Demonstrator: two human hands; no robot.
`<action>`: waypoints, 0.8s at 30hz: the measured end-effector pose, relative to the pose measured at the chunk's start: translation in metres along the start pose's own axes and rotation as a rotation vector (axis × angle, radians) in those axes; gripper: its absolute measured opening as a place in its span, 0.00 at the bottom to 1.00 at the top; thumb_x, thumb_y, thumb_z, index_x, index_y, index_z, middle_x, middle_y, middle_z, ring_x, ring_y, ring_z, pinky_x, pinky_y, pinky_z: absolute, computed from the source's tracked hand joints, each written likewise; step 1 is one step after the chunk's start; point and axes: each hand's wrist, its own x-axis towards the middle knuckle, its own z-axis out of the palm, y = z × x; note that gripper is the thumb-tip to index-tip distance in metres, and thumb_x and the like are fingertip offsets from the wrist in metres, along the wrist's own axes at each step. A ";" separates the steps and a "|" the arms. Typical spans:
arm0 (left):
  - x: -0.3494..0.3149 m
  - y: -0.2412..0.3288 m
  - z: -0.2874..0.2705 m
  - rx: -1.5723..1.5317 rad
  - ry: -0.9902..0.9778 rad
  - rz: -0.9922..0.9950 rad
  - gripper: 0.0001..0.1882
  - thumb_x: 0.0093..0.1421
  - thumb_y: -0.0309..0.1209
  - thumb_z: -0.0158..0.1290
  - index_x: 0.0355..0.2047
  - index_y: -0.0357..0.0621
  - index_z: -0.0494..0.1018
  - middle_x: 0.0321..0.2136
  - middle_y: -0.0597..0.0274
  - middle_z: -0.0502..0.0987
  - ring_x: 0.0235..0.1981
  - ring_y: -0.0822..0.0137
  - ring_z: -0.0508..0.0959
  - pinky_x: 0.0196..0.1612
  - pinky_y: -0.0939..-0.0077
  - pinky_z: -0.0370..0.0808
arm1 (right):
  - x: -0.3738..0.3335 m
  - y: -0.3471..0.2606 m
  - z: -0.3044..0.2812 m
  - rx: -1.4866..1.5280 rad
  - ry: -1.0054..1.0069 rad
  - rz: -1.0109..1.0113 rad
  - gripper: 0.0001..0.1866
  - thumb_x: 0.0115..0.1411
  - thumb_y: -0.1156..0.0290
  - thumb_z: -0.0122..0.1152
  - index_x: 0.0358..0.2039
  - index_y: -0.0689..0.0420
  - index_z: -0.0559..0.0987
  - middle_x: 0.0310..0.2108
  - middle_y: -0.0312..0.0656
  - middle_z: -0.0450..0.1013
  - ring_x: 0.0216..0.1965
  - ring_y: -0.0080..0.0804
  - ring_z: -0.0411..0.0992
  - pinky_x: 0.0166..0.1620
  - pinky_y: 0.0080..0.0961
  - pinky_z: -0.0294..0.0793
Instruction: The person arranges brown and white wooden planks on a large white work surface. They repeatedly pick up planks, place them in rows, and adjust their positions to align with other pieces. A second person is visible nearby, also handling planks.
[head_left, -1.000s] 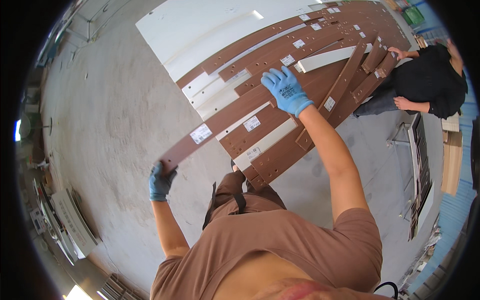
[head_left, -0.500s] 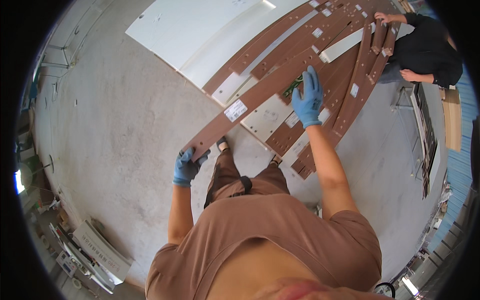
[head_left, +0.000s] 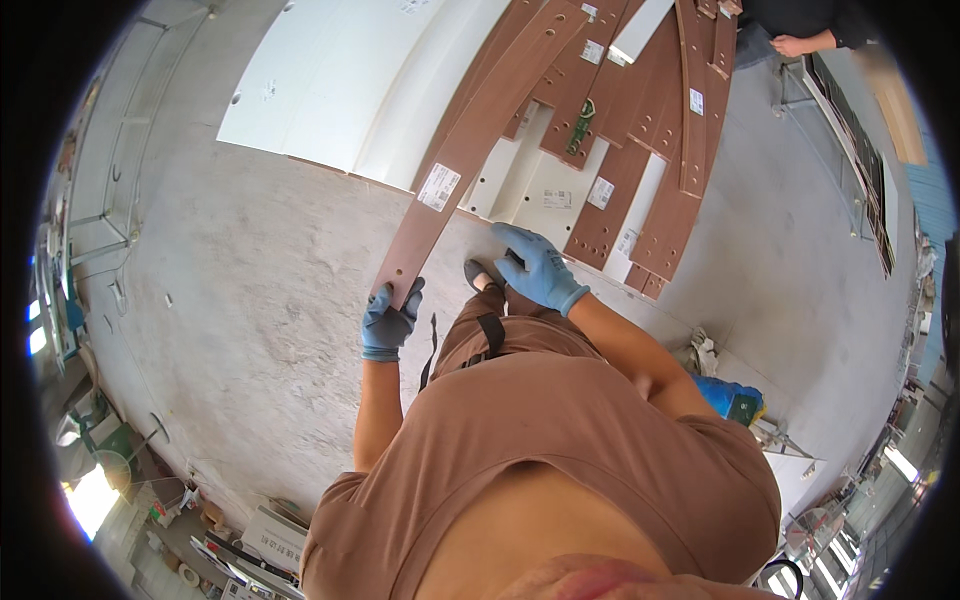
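My left hand [head_left: 387, 326], in a blue-grey work glove, grips the near end of a long brown board [head_left: 490, 112] with drilled holes and a white label. The board slants up and away, its far end over a pile of similar boards. My right hand [head_left: 540, 272], in a matching glove, is apart from the board, fingers stretched out and holding nothing, just short of the pile's near edge. A green tool [head_left: 580, 128], whose kind I cannot make out, lies on the brown boards [head_left: 620, 110] of the pile.
Large white panels [head_left: 330, 90] lie left of the brown boards. A co-worker's hand [head_left: 790, 45] shows at the upper right, near a rack of dark panels [head_left: 850, 150]. Behind my right arm sits a blue bag [head_left: 728, 396]. Concrete floor [head_left: 240, 290] surrounds the pile.
The long board has swung left and uncovered the green tool, its near end still in my left hand. My right hand has come back from over the pile toward my body.
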 end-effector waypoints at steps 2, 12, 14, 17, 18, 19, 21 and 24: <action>0.015 0.003 0.006 -0.028 0.001 -0.012 0.34 0.67 0.36 0.63 0.66 0.30 0.63 0.58 0.36 0.76 0.54 0.48 0.80 0.55 0.60 0.83 | 0.006 0.005 -0.005 0.008 0.044 0.023 0.24 0.60 0.70 0.64 0.58 0.61 0.78 0.55 0.56 0.79 0.54 0.58 0.77 0.58 0.44 0.77; 0.150 0.044 0.022 -0.030 0.044 0.171 0.29 0.68 0.33 0.62 0.65 0.33 0.68 0.59 0.40 0.77 0.60 0.42 0.79 0.58 0.52 0.85 | 0.026 0.025 -0.025 0.040 0.008 0.040 0.19 0.61 0.74 0.59 0.53 0.62 0.79 0.48 0.57 0.81 0.48 0.60 0.79 0.51 0.45 0.80; 0.178 0.055 0.025 -0.072 0.037 0.161 0.28 0.69 0.33 0.61 0.64 0.34 0.69 0.59 0.41 0.77 0.59 0.42 0.79 0.57 0.52 0.85 | 0.039 0.027 -0.027 -0.014 -0.032 -0.048 0.19 0.61 0.72 0.60 0.53 0.61 0.79 0.50 0.57 0.80 0.49 0.60 0.78 0.52 0.46 0.80; 0.205 0.072 0.034 -0.045 0.094 0.167 0.25 0.69 0.32 0.60 0.63 0.35 0.70 0.58 0.43 0.78 0.58 0.42 0.80 0.56 0.51 0.85 | 0.056 0.024 -0.032 -0.061 -0.128 -0.038 0.19 0.61 0.69 0.61 0.53 0.61 0.80 0.53 0.57 0.79 0.51 0.60 0.77 0.56 0.47 0.78; 0.211 0.075 0.038 -0.022 0.153 0.176 0.25 0.70 0.32 0.59 0.63 0.35 0.70 0.58 0.44 0.78 0.58 0.43 0.80 0.56 0.51 0.85 | 0.061 0.023 -0.033 -0.063 -0.143 -0.026 0.20 0.61 0.69 0.61 0.53 0.61 0.80 0.54 0.57 0.79 0.52 0.60 0.77 0.56 0.47 0.78; 0.214 0.079 0.042 0.022 0.141 0.158 0.24 0.70 0.32 0.59 0.62 0.35 0.71 0.57 0.44 0.79 0.57 0.43 0.81 0.53 0.53 0.86 | 0.065 0.021 -0.032 -0.053 -0.138 -0.046 0.20 0.61 0.69 0.61 0.53 0.61 0.80 0.54 0.57 0.78 0.52 0.59 0.77 0.57 0.47 0.77; 0.219 0.092 0.052 0.128 0.184 0.124 0.23 0.70 0.34 0.58 0.62 0.36 0.71 0.54 0.46 0.81 0.53 0.45 0.83 0.47 0.56 0.88 | 0.078 0.017 -0.026 -0.079 -0.148 -0.007 0.20 0.61 0.69 0.61 0.53 0.61 0.80 0.53 0.56 0.79 0.53 0.59 0.77 0.57 0.47 0.77; 0.215 0.108 0.064 0.277 0.349 -0.044 0.24 0.71 0.38 0.58 0.62 0.38 0.71 0.46 0.49 0.84 0.43 0.50 0.87 0.34 0.62 0.88 | 0.096 0.009 -0.011 -0.086 -0.153 0.043 0.20 0.61 0.69 0.61 0.53 0.62 0.80 0.52 0.55 0.79 0.52 0.58 0.77 0.56 0.47 0.77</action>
